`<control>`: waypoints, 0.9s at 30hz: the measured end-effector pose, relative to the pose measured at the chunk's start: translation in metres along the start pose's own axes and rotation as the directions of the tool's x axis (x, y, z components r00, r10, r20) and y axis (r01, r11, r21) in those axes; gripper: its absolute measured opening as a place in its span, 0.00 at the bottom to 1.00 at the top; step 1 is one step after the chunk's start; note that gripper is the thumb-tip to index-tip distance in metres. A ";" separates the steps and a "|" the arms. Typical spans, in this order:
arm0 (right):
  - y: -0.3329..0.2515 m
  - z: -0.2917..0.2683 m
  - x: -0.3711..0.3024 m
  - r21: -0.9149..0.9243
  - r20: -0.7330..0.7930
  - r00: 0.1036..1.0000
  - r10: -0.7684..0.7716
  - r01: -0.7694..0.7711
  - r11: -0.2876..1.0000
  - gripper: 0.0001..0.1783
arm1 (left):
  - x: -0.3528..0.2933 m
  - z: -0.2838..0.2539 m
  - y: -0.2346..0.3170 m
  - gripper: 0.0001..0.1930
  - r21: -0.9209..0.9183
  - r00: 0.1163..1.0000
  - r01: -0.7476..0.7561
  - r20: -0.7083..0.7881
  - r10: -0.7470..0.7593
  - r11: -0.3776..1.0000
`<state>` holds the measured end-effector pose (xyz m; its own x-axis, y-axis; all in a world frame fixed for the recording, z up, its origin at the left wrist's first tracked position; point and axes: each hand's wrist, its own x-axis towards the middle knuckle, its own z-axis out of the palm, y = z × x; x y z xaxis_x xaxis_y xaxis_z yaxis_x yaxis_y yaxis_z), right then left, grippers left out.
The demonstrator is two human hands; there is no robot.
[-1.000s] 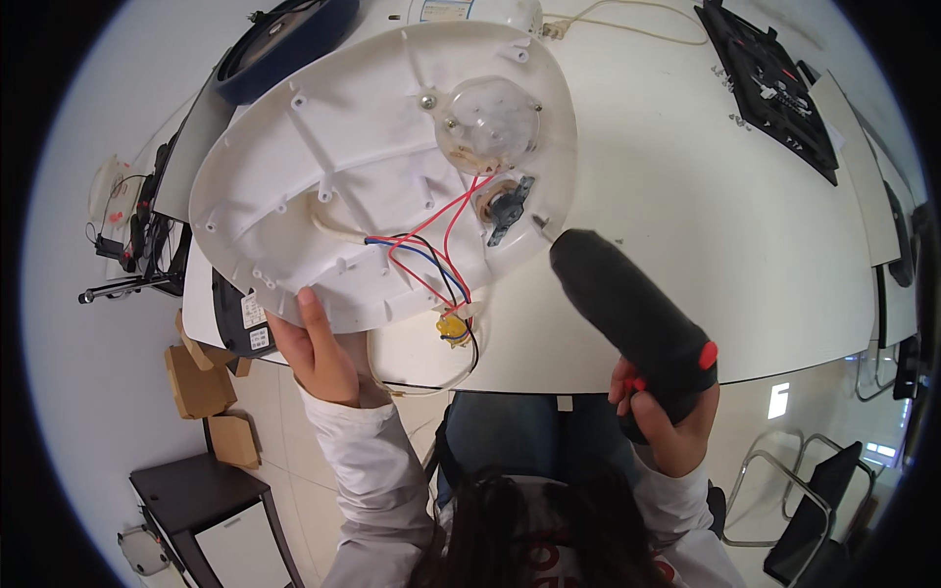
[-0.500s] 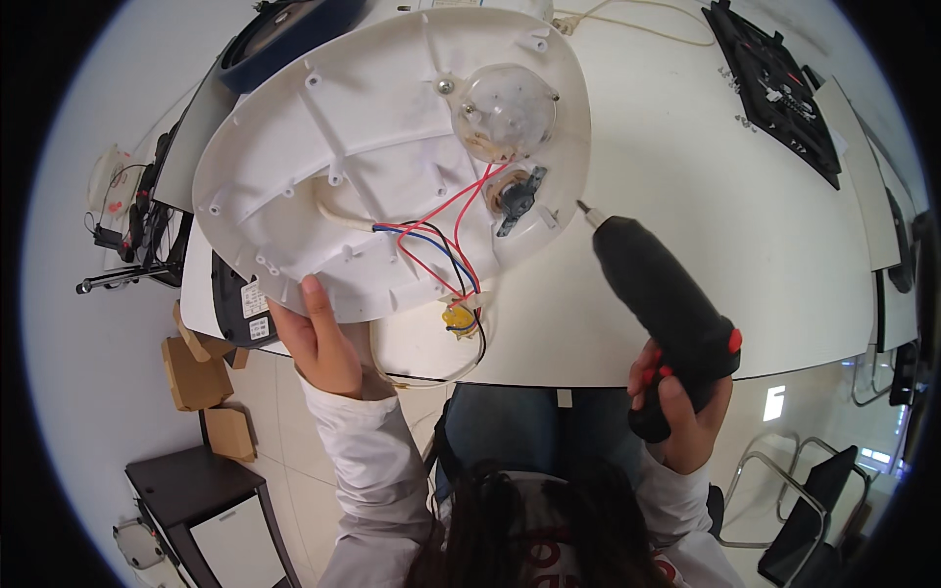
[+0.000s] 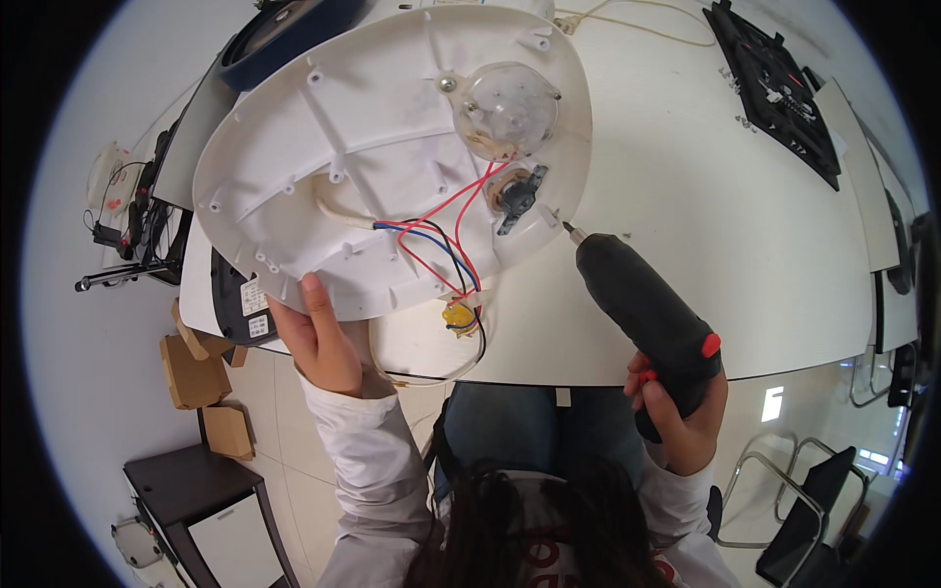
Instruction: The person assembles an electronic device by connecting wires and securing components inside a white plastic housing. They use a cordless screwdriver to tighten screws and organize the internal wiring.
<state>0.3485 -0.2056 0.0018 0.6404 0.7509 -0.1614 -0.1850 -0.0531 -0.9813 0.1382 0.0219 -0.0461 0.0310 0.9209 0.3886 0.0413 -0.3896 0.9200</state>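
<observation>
A large white plastic housing (image 3: 392, 108) lies tilted over the table, its ribbed inside facing up. My left hand (image 3: 323, 338) grips its near left edge, thumb on top. In my right hand (image 3: 691, 416) is a black cordless screwdriver (image 3: 642, 284) with red buttons. The screwdriver's bit points at the housing's right edge, close to a small post there; I cannot tell if they touch. A clear round cover (image 3: 510, 108) and a dark clamp-like part (image 3: 520, 199) sit inside the housing. Red, blue and black wires (image 3: 446, 245) run to a yellow part (image 3: 459, 317) at the near edge.
An open black tool case (image 3: 779, 93) lies at the far right with loose screws beside it. One small bit (image 3: 627, 234) rests near the screwdriver. A dark base (image 3: 240, 304) lies partly under the housing. A blue round object (image 3: 289, 39) stands at the far left.
The screwdriver in my right hand has moved left and slightly down, bringing its bit closer to the housing's edge. My left hand and the housing have barely moved.
</observation>
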 end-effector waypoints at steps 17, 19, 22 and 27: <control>-0.006 -0.049 0.002 -0.378 -0.191 0.946 -0.261 0.175 0.909 0.30 | -0.001 -0.002 -0.004 0.23 -0.005 0.999 0.010 -0.033 -0.010 1.000; -0.005 -0.063 0.000 -0.351 -0.239 0.930 -0.279 0.186 0.918 0.29 | -0.001 -0.004 -0.011 0.23 -0.032 0.999 0.015 -0.036 -0.017 0.999; -0.003 -0.084 -0.004 -0.404 -0.284 0.908 -0.306 0.176 0.898 0.26 | 0.001 -0.008 -0.014 0.23 -0.006 0.999 0.017 -0.049 -0.017 1.000; -0.004 -0.106 -0.003 -0.741 -0.231 0.895 -0.382 0.092 0.665 0.23 | 0.002 -0.007 -0.016 0.23 -0.009 0.999 -0.002 -0.044 0.001 1.000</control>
<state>0.4261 -0.2774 -0.0046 0.8159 0.5404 0.2058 0.4887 -0.4542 -0.7449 0.1310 0.0302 -0.0592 -0.0130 0.9200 0.3917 0.0319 -0.3912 0.9198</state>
